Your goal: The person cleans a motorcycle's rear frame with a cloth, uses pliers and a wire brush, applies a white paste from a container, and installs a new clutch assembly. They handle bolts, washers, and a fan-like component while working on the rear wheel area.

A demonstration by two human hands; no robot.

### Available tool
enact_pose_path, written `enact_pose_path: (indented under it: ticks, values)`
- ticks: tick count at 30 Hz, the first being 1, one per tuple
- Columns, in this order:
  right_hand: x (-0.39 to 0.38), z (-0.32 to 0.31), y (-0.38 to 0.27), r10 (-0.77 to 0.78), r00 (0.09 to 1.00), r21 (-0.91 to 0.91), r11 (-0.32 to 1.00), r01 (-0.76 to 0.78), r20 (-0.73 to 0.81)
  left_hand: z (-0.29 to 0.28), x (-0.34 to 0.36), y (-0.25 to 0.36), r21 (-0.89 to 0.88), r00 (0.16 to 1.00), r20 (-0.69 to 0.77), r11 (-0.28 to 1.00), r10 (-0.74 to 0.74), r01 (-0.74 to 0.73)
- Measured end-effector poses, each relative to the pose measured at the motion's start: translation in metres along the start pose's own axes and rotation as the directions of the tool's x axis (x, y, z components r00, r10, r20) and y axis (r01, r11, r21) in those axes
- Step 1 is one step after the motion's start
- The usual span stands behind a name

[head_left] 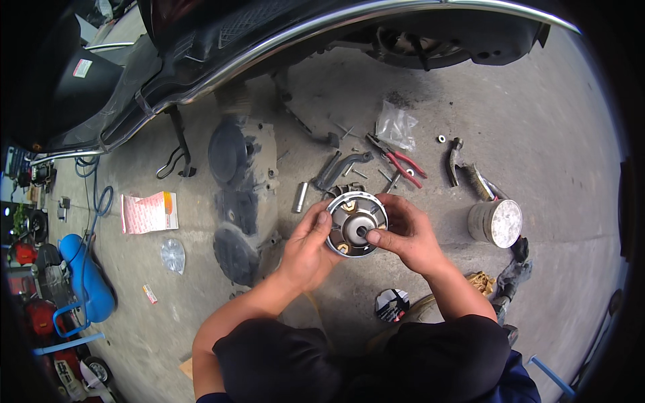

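Note:
Close in front of me I hold a round metal scooter variator (pixel 351 221), its silver rim and hollow inside facing up. Brass-coloured pieces sit around its central hub. My left hand (pixel 306 247) is closed on the left side, thumb on the rim, fingers mostly hidden beneath. My right hand (pixel 411 235) grips the right side, its thumb tip pressed beside the centre hole. Just beyond the variator, partly covered by it, lie a dark metal part (pixel 346 189) and a curved lever-like part (pixel 344 169). A steel socket (pixel 300 197) rests to the left.
A scooter (pixel 222 60) stands across the far side. On the floor are a long engine cover (pixel 243 201), red-handled pliers (pixel 402 161), several bolts, a clear bag (pixel 398 126), a hammer (pixel 455 161), a brush (pixel 478 181) and a tin can (pixel 496 224). A blue air tank (pixel 87 279) stands left.

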State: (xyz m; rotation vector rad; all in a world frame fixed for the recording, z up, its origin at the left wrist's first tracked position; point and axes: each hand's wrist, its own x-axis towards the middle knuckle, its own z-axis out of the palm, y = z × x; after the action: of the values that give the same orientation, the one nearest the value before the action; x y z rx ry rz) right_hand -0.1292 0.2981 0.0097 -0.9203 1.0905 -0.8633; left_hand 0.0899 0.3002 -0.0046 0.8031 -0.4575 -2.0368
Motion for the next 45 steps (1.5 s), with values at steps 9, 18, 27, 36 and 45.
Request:
enact_pose_path:
  ticks: [9, 18, 27, 36, 45]
  values:
    - [0.007, 0.009, 0.027, -0.05, 0.998, 0.021, 0.999, 0.05, -0.03, -0.004, 0.0, -0.008, 0.155, 1.0, -0.001, 0.988, 0.014, -0.014]
    - [0.009, -0.009, 0.047, -0.024, 0.998, 0.572, 0.82, -0.018, 0.065, 0.002, -0.003, 0.0, 0.0, 0.995, -0.017, 0.995, -0.096, 0.096]
    - [0.013, 0.002, 0.064, -0.167, 0.984, 0.227, 0.963, 0.148, 0.068, -0.003, -0.005, -0.002, -0.002, 0.986, -0.04, 0.987, -0.16, 0.16]
    - [0.011, 0.0, 0.069, -0.104, 0.994, 0.274, 0.955, 0.111, -0.04, 0.0, -0.002, -0.003, 0.261, 0.989, 0.005, 0.955, -0.149, 0.142]
    - [0.012, 0.007, 0.065, -0.127, 0.991, 0.365, 0.921, 0.137, -0.052, -0.01, 0.004, 0.002, 0.798, 0.999, -0.024, 0.6, -0.042, 0.044]
